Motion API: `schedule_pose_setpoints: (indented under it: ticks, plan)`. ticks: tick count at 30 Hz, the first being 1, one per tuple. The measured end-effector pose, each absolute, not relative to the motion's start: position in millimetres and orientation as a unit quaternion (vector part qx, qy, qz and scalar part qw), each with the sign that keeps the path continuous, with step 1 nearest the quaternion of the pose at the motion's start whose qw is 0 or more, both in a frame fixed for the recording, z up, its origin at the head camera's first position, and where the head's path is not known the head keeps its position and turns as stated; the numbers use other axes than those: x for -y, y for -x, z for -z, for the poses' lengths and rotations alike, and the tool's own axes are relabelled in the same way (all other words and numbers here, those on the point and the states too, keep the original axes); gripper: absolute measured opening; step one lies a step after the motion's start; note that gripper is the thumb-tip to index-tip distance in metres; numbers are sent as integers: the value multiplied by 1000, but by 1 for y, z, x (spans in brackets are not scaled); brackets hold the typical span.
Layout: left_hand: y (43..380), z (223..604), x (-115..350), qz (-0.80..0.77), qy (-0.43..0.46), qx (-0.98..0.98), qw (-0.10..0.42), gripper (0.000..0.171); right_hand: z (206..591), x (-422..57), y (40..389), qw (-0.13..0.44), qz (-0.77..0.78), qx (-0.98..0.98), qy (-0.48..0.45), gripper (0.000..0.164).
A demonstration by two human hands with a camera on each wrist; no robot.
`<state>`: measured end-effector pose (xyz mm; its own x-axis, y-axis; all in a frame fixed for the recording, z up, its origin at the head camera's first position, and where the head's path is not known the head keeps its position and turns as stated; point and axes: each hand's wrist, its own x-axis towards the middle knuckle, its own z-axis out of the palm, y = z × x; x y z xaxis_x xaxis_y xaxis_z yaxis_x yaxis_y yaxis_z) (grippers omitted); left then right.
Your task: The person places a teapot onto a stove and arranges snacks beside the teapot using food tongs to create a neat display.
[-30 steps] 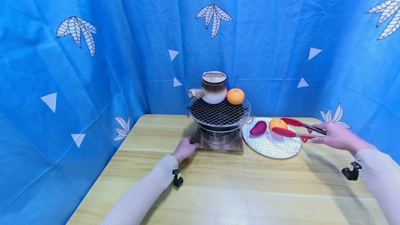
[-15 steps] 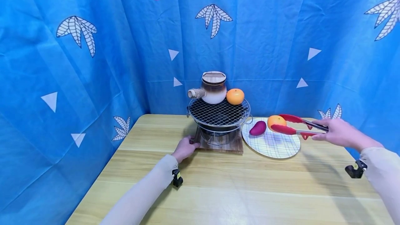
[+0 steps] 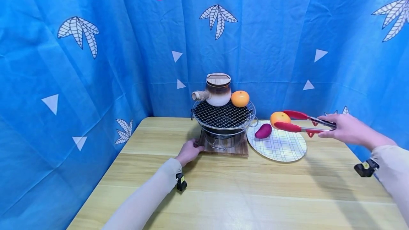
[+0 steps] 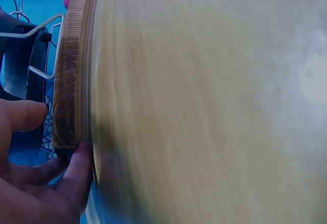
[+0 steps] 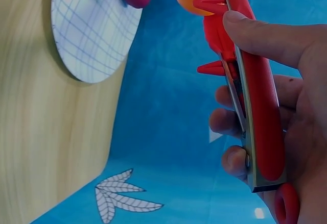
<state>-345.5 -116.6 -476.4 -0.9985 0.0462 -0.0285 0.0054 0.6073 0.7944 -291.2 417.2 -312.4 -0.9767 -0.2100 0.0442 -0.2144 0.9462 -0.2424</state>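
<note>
My right hand grips red-tipped metal tongs. Between the tong heads an orange is held up above a checked oval plate. A purple, eggplant-like piece lies on the plate's left side. In the right wrist view the thumb presses the tongs' handle while the other fingers curl behind it. My left hand holds the left front corner of a dark wooden board. Seen from the left wrist, fingers touch the board's end, with the thumb over its upper side.
On the board stands a round grill with a wire mesh top. A lidded pot with a side handle and another orange sit at the mesh's back. Blue curtain hangs behind and left of the wooden table.
My right hand has raised the orange off the plate with the tongs and shifted it a little left. The left hand has stayed at the board's corner.
</note>
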Motion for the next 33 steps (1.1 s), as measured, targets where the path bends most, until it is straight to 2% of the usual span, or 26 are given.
schedule_pose_setpoints:
  ticks: [18,33]
  plan:
    - [347,479,116,-437,-14,-899,20,57,284,-401,287,31,-122,984,-126,107]
    - [347,477,116,-438,-13,-899,21,57,267,-380,288,49,-118,982,-141,94]
